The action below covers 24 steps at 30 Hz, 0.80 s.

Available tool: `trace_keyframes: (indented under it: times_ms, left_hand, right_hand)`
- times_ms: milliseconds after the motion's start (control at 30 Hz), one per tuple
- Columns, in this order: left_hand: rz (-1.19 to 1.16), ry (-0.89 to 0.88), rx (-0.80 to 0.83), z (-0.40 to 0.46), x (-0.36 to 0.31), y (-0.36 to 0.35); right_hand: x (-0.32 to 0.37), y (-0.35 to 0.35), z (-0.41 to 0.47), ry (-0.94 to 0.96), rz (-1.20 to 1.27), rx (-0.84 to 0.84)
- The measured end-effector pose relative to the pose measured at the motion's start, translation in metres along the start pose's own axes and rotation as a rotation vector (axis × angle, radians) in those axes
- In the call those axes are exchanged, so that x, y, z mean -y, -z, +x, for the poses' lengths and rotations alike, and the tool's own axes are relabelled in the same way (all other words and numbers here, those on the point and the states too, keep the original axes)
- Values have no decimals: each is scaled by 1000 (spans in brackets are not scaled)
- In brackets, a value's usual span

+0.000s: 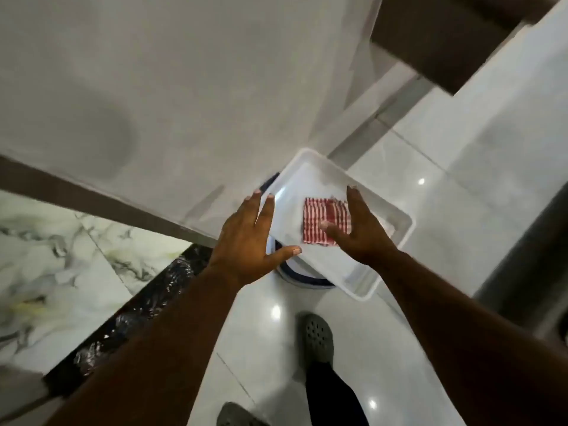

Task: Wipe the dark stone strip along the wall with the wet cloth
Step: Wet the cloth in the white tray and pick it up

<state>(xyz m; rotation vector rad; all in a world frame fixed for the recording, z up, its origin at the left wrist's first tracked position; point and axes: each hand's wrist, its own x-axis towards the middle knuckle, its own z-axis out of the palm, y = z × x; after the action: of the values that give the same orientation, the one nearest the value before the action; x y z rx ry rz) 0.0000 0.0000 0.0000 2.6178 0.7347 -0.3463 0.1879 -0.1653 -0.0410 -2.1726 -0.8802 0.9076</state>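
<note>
2 bare forearms [172, 327], no sleeves; dark trousers [335, 395]; 2 grey perforated clogs [318, 336] on the feet.

No text, label, brand, number or sign can be read anywhere in this view (the whole frame is soft with motion blur).
</note>
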Motion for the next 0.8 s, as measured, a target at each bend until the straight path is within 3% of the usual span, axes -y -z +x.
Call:
trace_keyframes:
  times_ms: [167, 367, 567, 800]
  left_hand:
    - [114, 6, 69, 75, 23, -105]
    - [210, 10, 86, 133, 61, -181]
    - [229, 43, 63, 142, 72, -215]
    - [227, 37, 34, 143, 71, -221]
  right_hand:
    - [-88, -62, 75, -43, -185, 50]
    - [-150, -125, 142, -53, -389, -51]
    - [-183, -161, 151, -57, -595, -108]
    - [-185, -168, 151, -38, -566, -199]
